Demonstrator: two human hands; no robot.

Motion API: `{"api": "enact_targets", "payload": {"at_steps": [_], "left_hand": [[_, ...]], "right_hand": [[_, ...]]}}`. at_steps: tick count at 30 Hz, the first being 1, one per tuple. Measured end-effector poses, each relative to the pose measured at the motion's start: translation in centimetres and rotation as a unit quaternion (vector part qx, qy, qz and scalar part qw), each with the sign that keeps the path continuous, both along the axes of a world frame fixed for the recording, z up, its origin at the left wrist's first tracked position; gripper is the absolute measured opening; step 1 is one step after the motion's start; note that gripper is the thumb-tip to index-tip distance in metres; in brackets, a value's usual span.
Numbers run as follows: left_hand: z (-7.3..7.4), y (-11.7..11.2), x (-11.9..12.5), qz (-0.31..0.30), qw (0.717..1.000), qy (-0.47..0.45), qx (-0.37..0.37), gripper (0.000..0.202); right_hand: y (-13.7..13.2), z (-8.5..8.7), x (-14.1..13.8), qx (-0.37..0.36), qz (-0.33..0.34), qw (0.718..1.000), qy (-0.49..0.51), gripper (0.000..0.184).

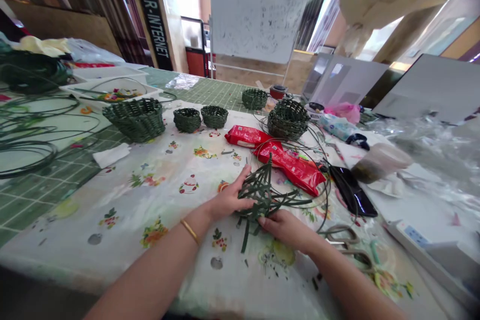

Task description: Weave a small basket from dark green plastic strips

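Observation:
A partly woven basket (258, 187) of dark green flat strips is between my hands, low over the table. Loose strip ends stick out from it upward, downward and to the right. My left hand (234, 195) grips its left side, thumb and fingers apart around the weave. At the lower right, my right hand (283, 227) pinches the strips near the rim, its fingertips partly hidden. A thin green strand loops from the right of the work past two red packets (288, 165). Scissors (347, 242) with grey handles lie right of my right hand.
Finished-looking green woven baskets (135, 119) stand along the back, one a tall round basket (288, 121) behind the packets. A black phone (352, 192) lies at right. Coils of green strand (28, 155) lie at far left, near a white tray (112, 91). A floral cloth (142, 220) covers the table.

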State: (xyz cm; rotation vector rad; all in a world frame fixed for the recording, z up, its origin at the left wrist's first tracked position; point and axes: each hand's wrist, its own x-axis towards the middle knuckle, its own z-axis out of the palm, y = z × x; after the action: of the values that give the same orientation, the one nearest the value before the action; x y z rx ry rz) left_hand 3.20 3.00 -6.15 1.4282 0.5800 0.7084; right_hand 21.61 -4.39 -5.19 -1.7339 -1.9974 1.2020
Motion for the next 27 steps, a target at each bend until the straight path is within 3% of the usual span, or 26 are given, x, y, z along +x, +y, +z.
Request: {"api": "enact_targets", "payload": {"at_steps": [2,6,8,11,15,18,22,25,27], "left_hand": [[0.3,0.6,-1.2,-0.027,0.994,-0.078,-0.077,0.098],[0.8,1.8,-1.5,0.115,0.957,-0.229,-0.139,0.078],[0.6,1.9,-0.7,0.166,0.941,-0.249,-0.157,0.076],[-0.1,1.6,0.9,0.175,0.943,-0.226,-0.171,0.073],[-0.6,1.3,2.2,0.187,0.969,-0.089,-0.132,0.072],[-0.5,1.2,2.8,0.188,0.98,0.071,0.0,0.065],[0.0,0.9,4.0,0.152,0.929,0.282,0.183,0.061],[0.2,0.5,4.8,0.134,0.889,0.362,0.246,0.065],[0.1,0.5,5.0,0.129,0.88,0.38,0.255,0.066]], "right_hand": [[0.0,0.0,0.0,-0.009,-0.01,1.0,-0.008,0.042],[0.1,-0.1,0.0,-0.022,-0.027,0.999,-0.02,0.045],[0.1,-0.1,-0.1,-0.021,-0.024,0.999,-0.016,0.043],[0.3,-0.1,-0.1,-0.021,-0.013,1.0,-0.016,0.042],[0.5,-0.3,0.0,-0.015,0.014,1.0,-0.015,0.038],[0.6,-0.5,0.1,-0.005,0.034,0.999,-0.013,0.034],[0.7,-0.5,0.0,-0.009,0.04,0.999,-0.031,0.033],[0.6,-0.3,-0.1,0.017,0.031,0.999,-0.036,0.029],[0.5,-0.1,-0.2,0.017,0.024,0.998,-0.046,0.03]]}}
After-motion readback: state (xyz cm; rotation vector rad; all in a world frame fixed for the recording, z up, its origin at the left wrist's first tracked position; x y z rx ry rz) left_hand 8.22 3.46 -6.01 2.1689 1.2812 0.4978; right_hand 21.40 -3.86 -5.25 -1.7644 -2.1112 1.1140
